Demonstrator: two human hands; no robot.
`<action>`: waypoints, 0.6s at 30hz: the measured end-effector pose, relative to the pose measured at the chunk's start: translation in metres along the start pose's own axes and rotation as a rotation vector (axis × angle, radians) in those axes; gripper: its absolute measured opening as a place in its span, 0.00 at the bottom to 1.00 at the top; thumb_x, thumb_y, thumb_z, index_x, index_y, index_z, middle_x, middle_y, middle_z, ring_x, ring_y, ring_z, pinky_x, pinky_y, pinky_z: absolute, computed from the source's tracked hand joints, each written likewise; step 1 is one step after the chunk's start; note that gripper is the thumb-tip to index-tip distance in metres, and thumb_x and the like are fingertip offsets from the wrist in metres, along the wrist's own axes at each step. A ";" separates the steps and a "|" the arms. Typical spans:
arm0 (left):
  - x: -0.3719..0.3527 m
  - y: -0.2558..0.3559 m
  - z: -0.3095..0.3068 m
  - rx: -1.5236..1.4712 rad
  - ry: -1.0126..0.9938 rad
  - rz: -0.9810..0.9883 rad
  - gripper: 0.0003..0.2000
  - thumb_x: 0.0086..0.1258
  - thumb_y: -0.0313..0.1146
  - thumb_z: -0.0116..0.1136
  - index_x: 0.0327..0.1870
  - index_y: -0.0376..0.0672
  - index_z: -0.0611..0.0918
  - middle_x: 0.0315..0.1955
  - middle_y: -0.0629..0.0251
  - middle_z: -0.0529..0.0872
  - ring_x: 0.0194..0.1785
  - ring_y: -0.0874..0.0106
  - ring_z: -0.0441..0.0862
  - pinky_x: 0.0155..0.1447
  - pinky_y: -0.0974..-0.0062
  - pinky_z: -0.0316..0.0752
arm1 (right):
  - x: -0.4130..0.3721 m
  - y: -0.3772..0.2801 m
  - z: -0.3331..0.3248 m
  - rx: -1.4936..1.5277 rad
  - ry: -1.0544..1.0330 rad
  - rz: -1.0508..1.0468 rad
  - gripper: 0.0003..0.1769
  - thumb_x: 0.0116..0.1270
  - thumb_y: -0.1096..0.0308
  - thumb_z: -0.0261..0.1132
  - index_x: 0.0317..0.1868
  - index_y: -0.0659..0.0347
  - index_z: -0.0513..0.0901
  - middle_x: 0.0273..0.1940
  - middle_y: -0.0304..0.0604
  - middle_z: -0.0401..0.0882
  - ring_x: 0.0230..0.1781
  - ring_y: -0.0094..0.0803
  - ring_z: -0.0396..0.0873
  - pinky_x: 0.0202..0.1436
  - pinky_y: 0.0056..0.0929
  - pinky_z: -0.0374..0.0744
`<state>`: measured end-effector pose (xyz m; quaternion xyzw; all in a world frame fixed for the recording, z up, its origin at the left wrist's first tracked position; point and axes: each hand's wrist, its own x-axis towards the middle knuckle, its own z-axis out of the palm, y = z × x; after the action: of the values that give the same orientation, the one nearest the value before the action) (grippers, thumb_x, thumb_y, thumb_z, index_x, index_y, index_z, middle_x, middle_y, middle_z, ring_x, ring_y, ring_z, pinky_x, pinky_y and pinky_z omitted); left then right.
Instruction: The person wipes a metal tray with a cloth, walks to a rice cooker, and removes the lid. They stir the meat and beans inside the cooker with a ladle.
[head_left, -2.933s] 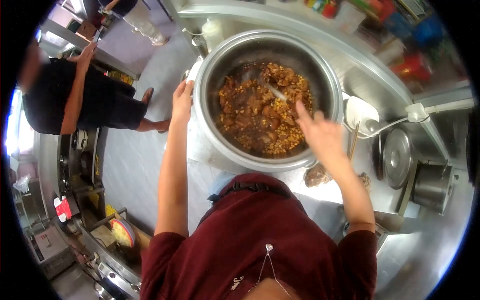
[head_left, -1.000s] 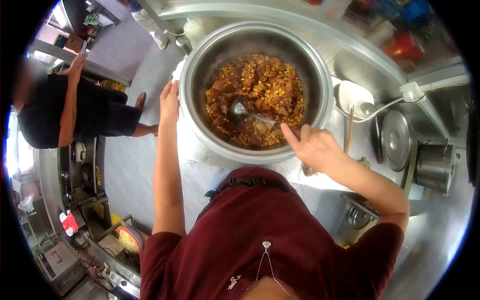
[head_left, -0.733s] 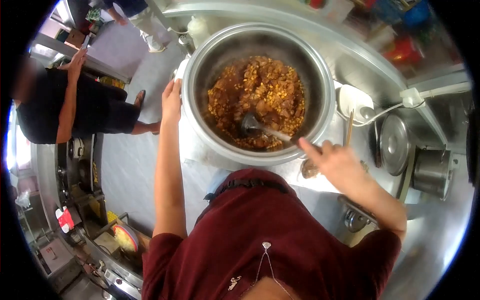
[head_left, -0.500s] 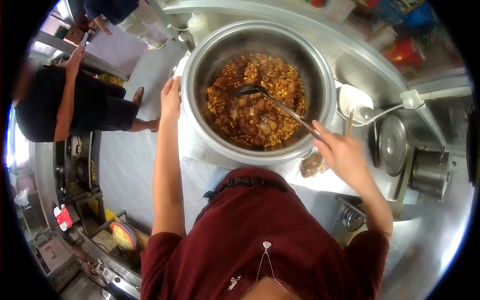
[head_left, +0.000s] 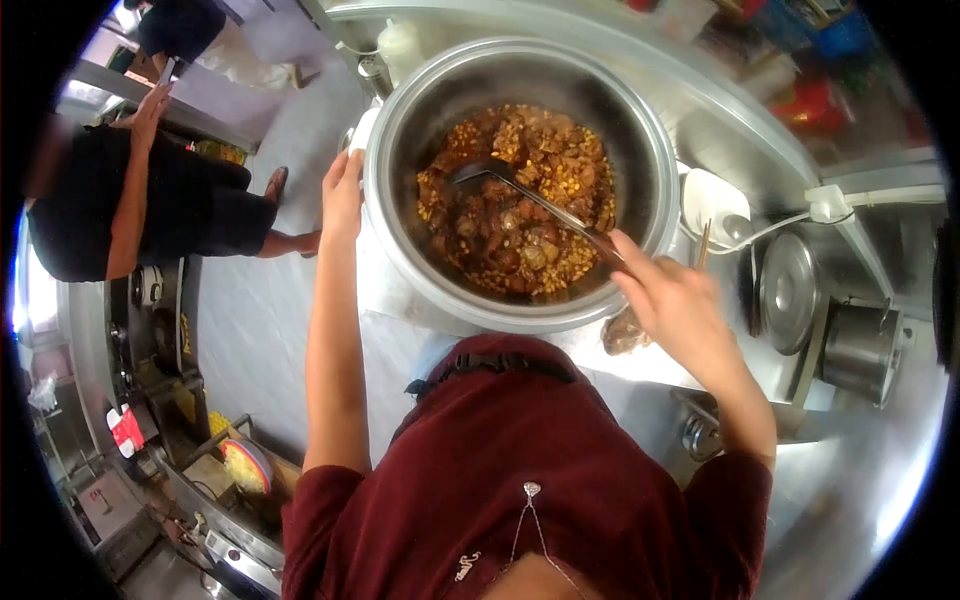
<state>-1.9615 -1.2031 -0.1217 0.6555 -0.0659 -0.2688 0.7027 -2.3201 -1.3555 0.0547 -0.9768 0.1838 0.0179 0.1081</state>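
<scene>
A large round metal pot [head_left: 392, 240] stands on the counter in front of me, holding a brown stew [head_left: 520, 215] of meat chunks and yellow beans. My right hand [head_left: 672, 300] grips the handle of a ladle [head_left: 560, 213] over the pot's near right rim. The ladle's dark bowl dips into the stew left of centre and is partly hidden by it. On the pot's left side, my left hand [head_left: 342, 195] has its fingers around a pale handle. Just below my right hand, a brown item in clear plastic [head_left: 624, 332] lies on the counter.
Right of the pot are a white dish [head_left: 708, 200] with a spoon, chopsticks [head_left: 703, 243], a metal lid [head_left: 788, 293] and a steel pot [head_left: 862, 345]. Behind stands a squeeze bottle [head_left: 400, 50]. A person in black [head_left: 150, 205] stands left; another person [head_left: 185, 30] bends farther back.
My right hand and the ladle have shifted slightly left, dragging the ladle's bowl through the stew. My left hand stays on the pot's side. The person farther back has moved left.
</scene>
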 end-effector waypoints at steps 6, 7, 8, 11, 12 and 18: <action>-0.004 0.005 0.004 -0.009 0.002 0.007 0.23 0.68 0.38 0.52 0.58 0.31 0.68 0.49 0.60 0.76 0.49 0.73 0.73 0.50 0.79 0.69 | 0.004 -0.021 0.026 0.023 -0.272 0.037 0.24 0.66 0.68 0.52 0.61 0.68 0.65 0.18 0.49 0.75 0.16 0.39 0.75 0.19 0.37 0.74; -0.005 0.007 0.005 0.004 0.009 0.003 0.23 0.68 0.38 0.52 0.58 0.32 0.68 0.49 0.60 0.76 0.49 0.73 0.73 0.51 0.79 0.69 | 0.009 -0.024 0.028 0.009 -0.290 0.020 0.24 0.66 0.69 0.52 0.61 0.70 0.64 0.18 0.49 0.75 0.16 0.38 0.75 0.18 0.35 0.74; -0.007 0.009 0.007 0.017 0.016 0.000 0.23 0.68 0.38 0.51 0.58 0.32 0.68 0.49 0.60 0.76 0.49 0.73 0.73 0.51 0.79 0.69 | 0.013 -0.025 0.032 -0.006 -0.309 0.003 0.24 0.66 0.70 0.52 0.61 0.71 0.63 0.19 0.49 0.75 0.16 0.37 0.75 0.17 0.34 0.73; -0.004 0.006 0.003 0.018 0.022 -0.006 0.22 0.68 0.38 0.51 0.58 0.33 0.68 0.48 0.60 0.77 0.49 0.73 0.73 0.50 0.79 0.69 | 0.024 -0.027 0.041 0.024 -0.352 0.031 0.24 0.65 0.72 0.53 0.60 0.71 0.64 0.19 0.48 0.75 0.14 0.31 0.73 0.14 0.25 0.70; -0.003 0.006 0.003 0.009 0.023 -0.009 0.22 0.68 0.38 0.51 0.58 0.33 0.69 0.48 0.61 0.77 0.48 0.73 0.73 0.50 0.79 0.69 | 0.029 -0.026 0.041 0.061 -0.384 0.082 0.24 0.64 0.71 0.54 0.60 0.70 0.64 0.19 0.48 0.75 0.14 0.31 0.72 0.13 0.24 0.70; -0.003 0.006 0.002 0.030 0.015 -0.019 0.22 0.68 0.39 0.51 0.58 0.34 0.69 0.48 0.62 0.77 0.48 0.74 0.73 0.48 0.80 0.69 | 0.006 -0.003 0.027 0.157 -0.045 0.037 0.23 0.68 0.61 0.52 0.59 0.64 0.67 0.09 0.34 0.65 0.08 0.27 0.65 0.09 0.24 0.65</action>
<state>-1.9630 -1.2040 -0.1153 0.6686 -0.0586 -0.2696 0.6905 -2.3129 -1.3490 0.0281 -0.9611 0.2003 0.0275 0.1880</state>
